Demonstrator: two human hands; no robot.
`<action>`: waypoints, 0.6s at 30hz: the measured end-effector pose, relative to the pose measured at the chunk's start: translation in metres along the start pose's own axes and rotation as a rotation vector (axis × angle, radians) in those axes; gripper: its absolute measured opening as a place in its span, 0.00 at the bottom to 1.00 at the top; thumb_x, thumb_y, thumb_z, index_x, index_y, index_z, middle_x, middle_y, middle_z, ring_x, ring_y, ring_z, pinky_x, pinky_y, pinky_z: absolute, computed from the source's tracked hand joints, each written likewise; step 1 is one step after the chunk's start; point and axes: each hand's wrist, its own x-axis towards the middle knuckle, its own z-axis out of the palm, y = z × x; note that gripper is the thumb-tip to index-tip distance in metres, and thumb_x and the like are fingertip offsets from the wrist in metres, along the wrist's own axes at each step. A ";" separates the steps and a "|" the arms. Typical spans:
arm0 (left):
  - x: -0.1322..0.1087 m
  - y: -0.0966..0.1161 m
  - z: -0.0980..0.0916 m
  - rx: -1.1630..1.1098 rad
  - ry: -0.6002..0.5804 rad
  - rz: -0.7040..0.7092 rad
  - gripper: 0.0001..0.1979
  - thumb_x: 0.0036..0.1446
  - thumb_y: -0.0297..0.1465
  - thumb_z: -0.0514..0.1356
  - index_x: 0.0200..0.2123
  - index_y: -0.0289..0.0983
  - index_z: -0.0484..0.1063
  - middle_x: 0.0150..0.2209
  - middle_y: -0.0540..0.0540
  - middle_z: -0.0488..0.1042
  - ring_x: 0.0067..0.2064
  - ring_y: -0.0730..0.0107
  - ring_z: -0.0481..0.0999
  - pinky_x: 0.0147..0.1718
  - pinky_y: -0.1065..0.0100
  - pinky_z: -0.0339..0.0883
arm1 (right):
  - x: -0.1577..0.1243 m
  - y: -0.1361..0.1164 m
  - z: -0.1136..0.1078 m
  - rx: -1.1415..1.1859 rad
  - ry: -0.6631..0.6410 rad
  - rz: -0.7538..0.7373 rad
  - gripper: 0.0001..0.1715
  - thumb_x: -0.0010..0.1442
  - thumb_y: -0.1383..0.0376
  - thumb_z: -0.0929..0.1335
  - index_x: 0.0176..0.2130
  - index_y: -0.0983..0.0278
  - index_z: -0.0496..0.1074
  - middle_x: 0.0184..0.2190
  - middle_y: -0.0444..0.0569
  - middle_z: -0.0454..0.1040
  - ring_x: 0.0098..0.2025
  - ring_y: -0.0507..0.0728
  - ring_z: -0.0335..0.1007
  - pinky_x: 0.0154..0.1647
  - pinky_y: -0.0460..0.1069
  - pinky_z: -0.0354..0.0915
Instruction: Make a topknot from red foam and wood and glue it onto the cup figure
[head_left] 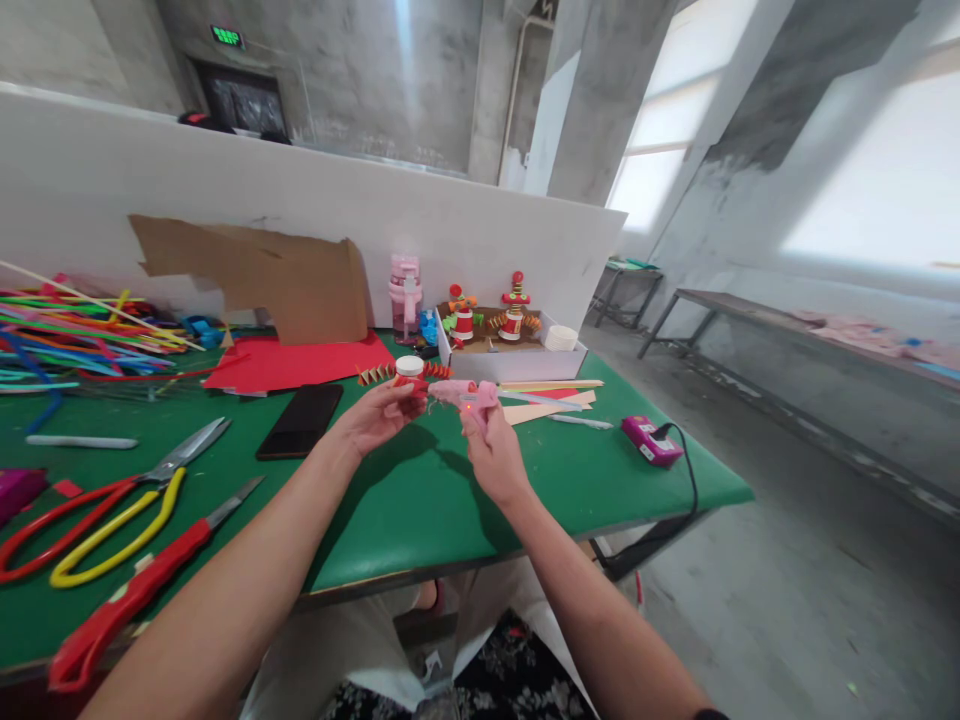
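Observation:
My right hand point(495, 455) is wrapped round the grip of a pink hot glue gun point(469, 395), whose small orange light shows. The gun's nozzle points left, toward a red and white paper figure point(409, 368) with folded orange-red strips sticking out on both sides. That figure is pinched in the fingers of my left hand point(382, 418), just above the green table. Nozzle and figure are very close; whether they touch I cannot tell.
Orange-handled scissors point(184, 450), a red-handled knife point(172, 560) and a black phone point(300, 422) lie left. Behind stand a box point(517, 362) with two finished-looking figures point(514, 318) and a pink bottle point(406, 300). A purple power socket point(651, 440) sits right.

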 end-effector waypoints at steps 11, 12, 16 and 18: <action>-0.004 0.001 0.006 -0.006 0.039 0.011 0.08 0.52 0.17 0.62 0.33 0.33 0.78 0.27 0.45 0.80 0.27 0.70 0.78 0.32 0.70 0.75 | -0.002 0.000 0.001 0.047 -0.009 0.015 0.21 0.69 0.53 0.59 0.52 0.64 0.65 0.32 0.51 0.76 0.33 0.58 0.74 0.33 0.50 0.68; -0.004 0.001 0.006 -0.005 0.034 0.011 0.08 0.52 0.17 0.62 0.33 0.33 0.77 0.27 0.45 0.80 0.27 0.70 0.78 0.32 0.70 0.75 | -0.002 0.000 0.002 0.051 -0.010 0.017 0.21 0.69 0.53 0.59 0.53 0.64 0.65 0.32 0.51 0.76 0.33 0.59 0.75 0.33 0.51 0.68; -0.005 0.001 0.006 0.005 0.026 0.000 0.06 0.52 0.17 0.62 0.30 0.32 0.77 0.26 0.44 0.80 0.27 0.70 0.78 0.32 0.71 0.75 | -0.001 -0.001 0.002 0.053 -0.003 0.026 0.21 0.69 0.53 0.59 0.53 0.64 0.65 0.32 0.51 0.76 0.33 0.59 0.75 0.33 0.51 0.68; -0.005 0.002 0.007 0.003 0.031 -0.003 0.06 0.52 0.17 0.62 0.30 0.31 0.77 0.25 0.44 0.80 0.27 0.71 0.78 0.32 0.71 0.75 | -0.001 -0.001 0.001 0.051 0.003 0.027 0.21 0.69 0.53 0.60 0.52 0.64 0.65 0.31 0.51 0.76 0.32 0.59 0.74 0.33 0.50 0.68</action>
